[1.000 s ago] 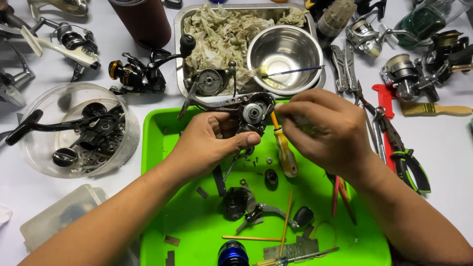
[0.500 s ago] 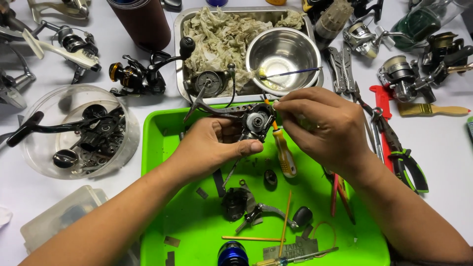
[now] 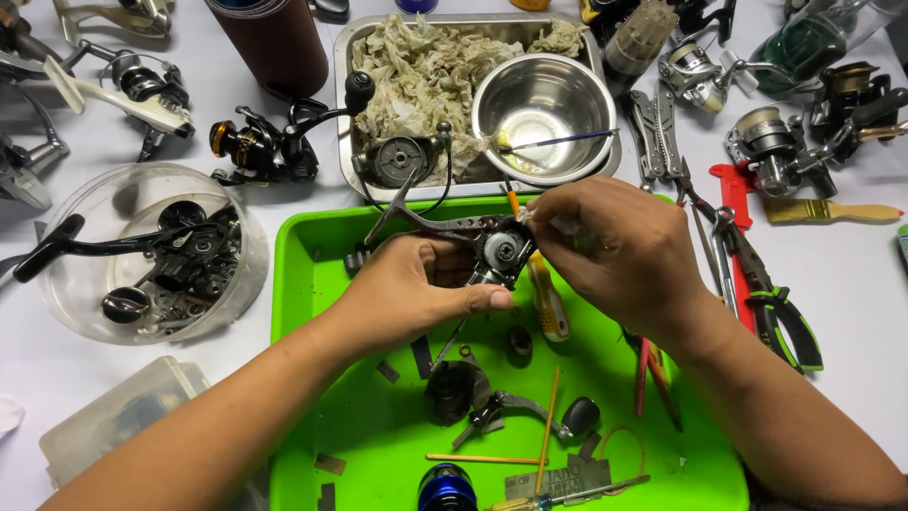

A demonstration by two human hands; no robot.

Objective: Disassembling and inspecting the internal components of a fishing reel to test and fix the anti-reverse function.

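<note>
We find the left hand (image 3: 416, 289) closed around a grey metal fishing reel body (image 3: 497, 248), thumb pressed along its lower edge; the body is held just above the upper part of the bright green plastic tray (image 3: 312, 331). The right hand (image 3: 619, 255) has its fingertips pinched together on a small pale item at the reel's top (too small for us to identify). A yellow-handled screwdriver (image 3: 549, 303) stands tilted just beside the reel, between the two hands.

The tray is smooth and glossy. It contains loose dark reel parts (image 3: 459, 388), thin wooden sticks (image 3: 547, 431), a blue spool (image 3: 445, 487) at the near edge and a rounded black knob (image 3: 581, 414).

Behind the tray we note a rectangular stainless steel pan (image 3: 345, 104) holding crumpled, stained rags (image 3: 426, 71), a polished round steel bowl (image 3: 544, 114) with a thin blue-handled brush (image 3: 558, 142) laid across it, and a grey rotor (image 3: 399, 159).

To the left, a clear round plastic tub (image 3: 241, 284) holds black reel components and a crank handle. A black spinning reel (image 3: 270, 142) lies between that tub and the pan. Pliers with green and black grips (image 3: 780, 312) lie on the white table to the right.
</note>
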